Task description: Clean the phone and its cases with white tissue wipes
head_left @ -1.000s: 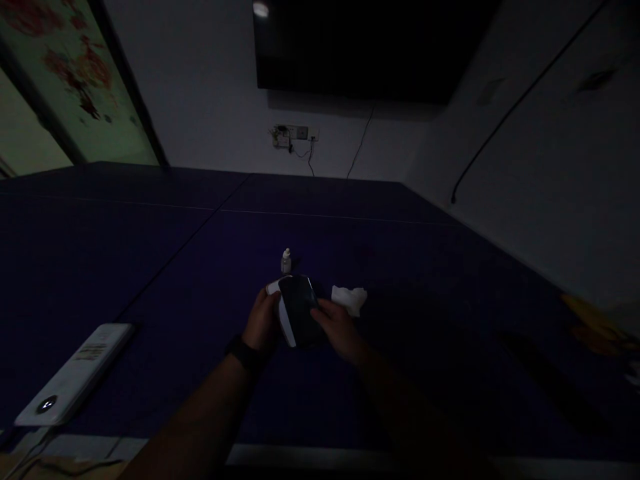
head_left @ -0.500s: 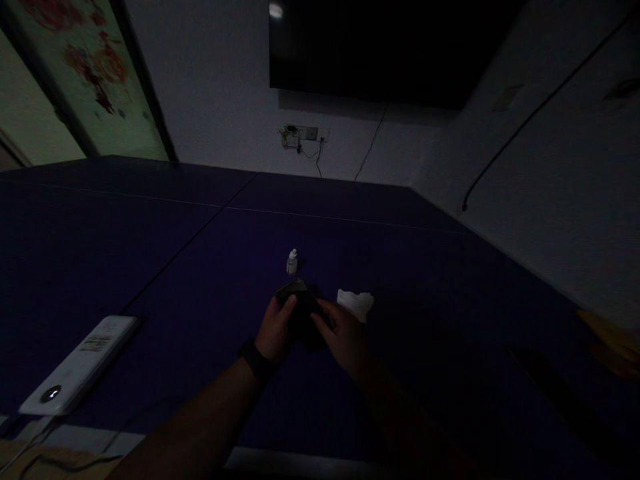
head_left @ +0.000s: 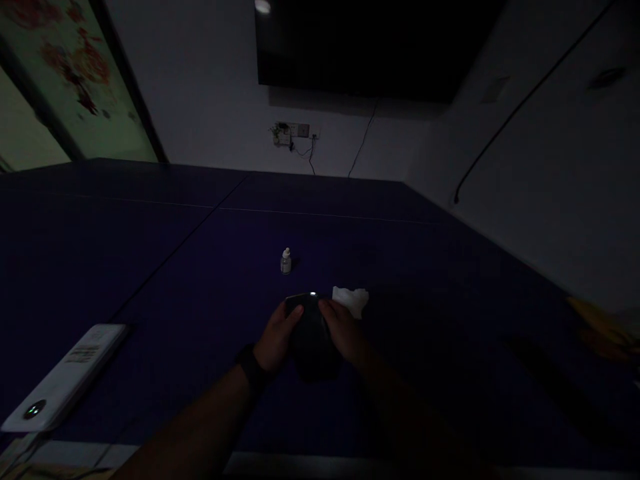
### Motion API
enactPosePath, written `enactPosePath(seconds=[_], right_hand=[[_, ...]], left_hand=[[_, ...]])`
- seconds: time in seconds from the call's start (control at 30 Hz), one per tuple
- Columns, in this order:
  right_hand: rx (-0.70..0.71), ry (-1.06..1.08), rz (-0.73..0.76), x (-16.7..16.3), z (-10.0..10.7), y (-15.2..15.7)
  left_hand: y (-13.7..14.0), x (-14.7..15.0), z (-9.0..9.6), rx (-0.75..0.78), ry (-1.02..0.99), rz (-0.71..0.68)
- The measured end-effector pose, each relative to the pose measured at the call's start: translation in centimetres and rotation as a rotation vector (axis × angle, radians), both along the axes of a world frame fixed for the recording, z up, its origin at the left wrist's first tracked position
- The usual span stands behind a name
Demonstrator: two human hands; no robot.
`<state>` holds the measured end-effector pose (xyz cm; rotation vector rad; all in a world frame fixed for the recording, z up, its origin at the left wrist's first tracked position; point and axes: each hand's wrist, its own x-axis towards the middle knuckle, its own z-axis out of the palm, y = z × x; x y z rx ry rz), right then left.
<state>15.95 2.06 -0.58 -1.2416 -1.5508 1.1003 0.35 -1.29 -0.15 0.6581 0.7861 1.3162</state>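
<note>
A dark, flat object (head_left: 313, 343), too dim to tell its kind, is held between both hands above the blue tabletop (head_left: 200, 267). A small bright glint shows at its top edge. My left hand (head_left: 277, 339), with a black band at the wrist, is closed on its left side, thumb lying on the near face. On the opposite side, my right hand (head_left: 345, 333) grips the upper right edge with its thumb on top. A crumpled white tissue (head_left: 353, 301) lies just beyond the right hand. Farther off stands a small dropper bottle (head_left: 286, 262) with a white cap.
At the left lies a large white power bank (head_left: 67, 373) with cables at its near end. A dark long item (head_left: 545, 373) and something yellow (head_left: 600, 327) are at the right. A big screen (head_left: 350, 47) hangs on the wall behind.
The dark object has turned, so its broad face now shows toward me. My right hand has shifted up along its edge. The whole view has moved slightly.
</note>
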Motion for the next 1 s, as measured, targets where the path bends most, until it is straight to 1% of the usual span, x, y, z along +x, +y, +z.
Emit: enactPosePath(seconds=[0.13,0.2,0.3,0.43,0.63,0.73,0.8,1.0], right_hand=[[-0.121,0.044,0.018,0.3,-0.5,-0.2],[-0.154,0.076,0.006,0.2,-0.6,-0.3],[-0.192,0.118,-0.009,-0.3,-0.8,-0.4],[-0.205,0.144,0.017,-0.6,-0.9,-0.2],[-0.171,0.138,0.063,-0.1,-0.6,0.1],[-0.182,0.150,0.089,0.0,-0.6,0.1],[-0.205,0.164,0.111,-0.1,-0.6,0.1],[-0.302,0.247,0.199,-0.4,-0.9,0.6]], left_hand=[[-0.5,0.2,-0.2,-0.024,0.077,-0.043],[-0.7,0.1,-0.2,-0.044,0.089,-0.066],[-0.8,0.0,0.0,-0.048,0.086,-0.065],[-0.6,-0.1,0.1,-0.050,0.069,-0.123],[-0.1,-0.2,-0.1,-0.028,0.105,-0.101],[0.0,-0.4,0.0,-0.011,0.154,-0.056],[0.2,-0.6,0.2,-0.002,0.148,0.000],[1.2,-1.5,0.2,0.000,-0.040,0.276]])
